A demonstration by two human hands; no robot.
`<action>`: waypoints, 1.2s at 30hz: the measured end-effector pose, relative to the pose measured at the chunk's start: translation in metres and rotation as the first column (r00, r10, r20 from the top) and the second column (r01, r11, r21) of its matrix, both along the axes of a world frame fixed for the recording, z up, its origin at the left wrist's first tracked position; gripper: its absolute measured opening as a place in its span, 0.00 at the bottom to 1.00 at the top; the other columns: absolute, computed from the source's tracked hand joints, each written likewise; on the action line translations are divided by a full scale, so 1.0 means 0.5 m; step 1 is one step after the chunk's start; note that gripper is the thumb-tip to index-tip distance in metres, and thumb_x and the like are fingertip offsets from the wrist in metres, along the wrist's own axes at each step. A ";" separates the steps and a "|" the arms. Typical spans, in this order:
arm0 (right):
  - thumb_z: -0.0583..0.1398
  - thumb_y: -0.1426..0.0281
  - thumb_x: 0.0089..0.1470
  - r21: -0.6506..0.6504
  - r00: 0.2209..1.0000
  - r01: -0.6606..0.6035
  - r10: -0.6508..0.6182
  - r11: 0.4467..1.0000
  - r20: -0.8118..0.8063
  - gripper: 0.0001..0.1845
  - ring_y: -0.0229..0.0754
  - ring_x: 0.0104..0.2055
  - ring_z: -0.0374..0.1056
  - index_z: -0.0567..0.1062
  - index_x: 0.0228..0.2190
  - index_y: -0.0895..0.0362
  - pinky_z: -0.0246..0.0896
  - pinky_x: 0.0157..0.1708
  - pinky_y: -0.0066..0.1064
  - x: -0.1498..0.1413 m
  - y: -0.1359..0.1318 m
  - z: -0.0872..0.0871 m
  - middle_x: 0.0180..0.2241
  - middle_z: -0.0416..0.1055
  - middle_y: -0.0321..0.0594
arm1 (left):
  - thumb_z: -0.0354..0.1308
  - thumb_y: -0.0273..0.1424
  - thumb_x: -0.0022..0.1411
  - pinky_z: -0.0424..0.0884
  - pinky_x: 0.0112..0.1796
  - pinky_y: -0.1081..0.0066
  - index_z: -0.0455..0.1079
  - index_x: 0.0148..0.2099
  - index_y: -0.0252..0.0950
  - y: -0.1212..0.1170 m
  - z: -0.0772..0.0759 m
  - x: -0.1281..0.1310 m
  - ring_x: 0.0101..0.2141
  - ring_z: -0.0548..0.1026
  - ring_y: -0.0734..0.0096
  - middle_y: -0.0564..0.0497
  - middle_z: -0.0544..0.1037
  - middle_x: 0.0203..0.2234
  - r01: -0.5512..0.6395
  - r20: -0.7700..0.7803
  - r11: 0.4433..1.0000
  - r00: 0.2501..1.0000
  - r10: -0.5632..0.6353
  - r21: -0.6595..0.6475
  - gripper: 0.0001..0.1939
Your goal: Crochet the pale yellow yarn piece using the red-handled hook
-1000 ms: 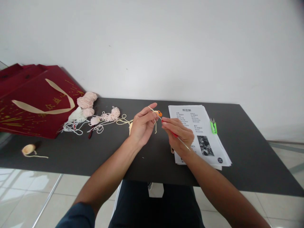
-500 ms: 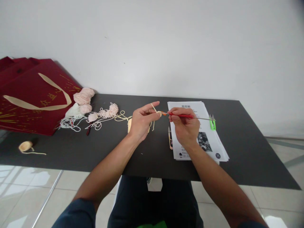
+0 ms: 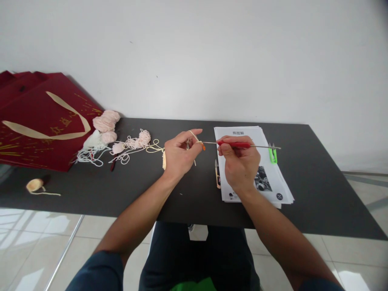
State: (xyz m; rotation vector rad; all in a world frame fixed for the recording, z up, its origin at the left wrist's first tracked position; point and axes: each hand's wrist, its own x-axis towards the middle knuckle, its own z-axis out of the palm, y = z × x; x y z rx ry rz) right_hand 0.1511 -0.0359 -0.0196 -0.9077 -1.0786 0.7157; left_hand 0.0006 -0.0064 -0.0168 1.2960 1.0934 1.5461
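Note:
My left hand [image 3: 181, 155] pinches a small cream crochet piece, mostly hidden by my fingers, with its index finger stretched out. Cream yarn [image 3: 194, 135] loops over that finger. A small orange clip, probably a stitch marker [image 3: 203, 147], hangs at the fingertips. My right hand [image 3: 242, 163] is closed around the red handle of a crochet hook [image 3: 238, 144]; its thin metal shaft reaches left to the yarn at my left fingertips. Part of a cream yarn bundle [image 3: 164, 160] shows behind my left hand.
Printed sheets [image 3: 269, 196] lie under my right hand, with green thread snips [image 3: 273, 154] on them and another pair of snips [image 3: 217, 174] at their left edge. Pink yarn [image 3: 106, 121], a dark red bag [image 3: 39, 121] and a small cream crocheted piece [image 3: 34, 185] are at left.
My right hand and the hook have drawn slightly to the right, so more of the shaft shows between my hands. The orange clip now hangs lower at my left fingertips.

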 end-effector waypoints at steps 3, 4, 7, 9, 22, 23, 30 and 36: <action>0.70 0.69 0.57 -0.011 0.993 -0.073 0.072 0.997 -0.094 0.05 0.35 0.30 0.72 0.80 0.35 0.50 0.68 0.30 0.31 0.009 0.011 -0.001 0.35 0.81 0.33 | 0.69 0.24 0.50 0.64 0.28 0.73 0.85 0.44 0.40 0.007 -0.001 -0.005 0.25 0.69 0.78 0.56 0.77 0.24 0.082 0.057 0.996 0.995 -0.080 -0.033 0.17; 0.70 0.70 0.57 -0.013 0.989 -0.094 0.092 0.996 -0.113 0.05 0.35 0.30 0.72 0.80 0.35 0.50 0.68 0.30 0.31 0.012 0.013 -0.001 0.35 0.81 0.33 | 0.70 0.24 0.49 0.65 0.28 0.73 0.86 0.44 0.40 0.010 -0.002 -0.006 0.25 0.69 0.77 0.55 0.77 0.24 0.112 0.089 0.993 0.990 -0.108 -0.048 0.17; 0.71 0.70 0.56 -0.022 0.980 -0.144 0.139 0.989 -0.139 0.06 0.36 0.30 0.72 0.79 0.35 0.50 0.67 0.29 0.31 0.018 0.014 0.003 0.34 0.81 0.33 | 0.70 0.22 0.46 0.67 0.29 0.72 0.86 0.41 0.40 0.016 -0.003 -0.008 0.24 0.71 0.76 0.55 0.78 0.23 0.206 0.207 0.975 0.961 -0.184 -0.085 0.17; 0.71 0.70 0.56 -0.018 0.976 -0.165 0.161 0.986 -0.148 0.06 0.35 0.30 0.72 0.80 0.34 0.50 0.66 0.29 0.31 0.020 0.013 0.007 0.34 0.81 0.34 | 0.69 0.21 0.44 0.68 0.30 0.72 0.86 0.38 0.39 0.017 -0.002 -0.008 0.25 0.72 0.75 0.54 0.79 0.23 0.257 0.269 0.961 0.937 -0.223 -0.102 0.16; 0.76 0.64 0.50 -0.163 0.827 -0.352 0.225 0.922 -0.516 0.10 0.30 0.31 0.75 0.83 0.32 0.51 0.76 0.33 0.20 -0.001 0.023 0.013 0.34 0.83 0.32 | 0.75 0.28 0.51 0.71 0.37 0.74 0.83 0.37 0.38 0.006 -0.003 0.004 0.31 0.78 0.76 0.53 0.83 0.29 0.303 0.325 0.947 0.911 -0.255 -0.107 0.09; 0.76 0.64 0.50 -0.180 0.822 -0.356 0.216 0.917 -0.528 0.10 0.30 0.31 0.76 0.83 0.33 0.52 0.77 0.34 0.19 -0.004 0.023 0.012 0.34 0.84 0.32 | 0.75 0.27 0.51 0.71 0.37 0.74 0.83 0.37 0.38 0.005 -0.004 0.006 0.31 0.78 0.76 0.53 0.83 0.30 0.286 0.317 0.952 0.918 -0.238 -0.111 0.09; 0.74 0.63 0.53 -0.228 0.840 -0.336 0.182 0.914 -0.511 0.11 0.29 0.32 0.77 0.81 0.35 0.53 0.78 0.37 0.19 -0.014 0.022 0.003 0.36 0.84 0.32 | 0.73 0.27 0.53 0.69 0.35 0.73 0.84 0.39 0.39 0.005 -0.005 0.004 0.30 0.76 0.76 0.53 0.82 0.30 0.191 0.254 0.977 0.954 -0.162 -0.094 0.09; 0.73 0.64 0.55 -0.213 0.843 -0.357 0.216 0.910 -0.492 0.09 0.28 0.31 0.77 0.81 0.36 0.53 0.78 0.36 0.18 -0.011 0.024 -0.002 0.36 0.84 0.31 | 0.72 0.27 0.54 0.71 0.37 0.72 0.85 0.36 0.40 0.008 -0.003 0.003 0.31 0.76 0.76 0.51 0.83 0.35 0.147 0.240 0.989 0.961 -0.137 -0.022 0.06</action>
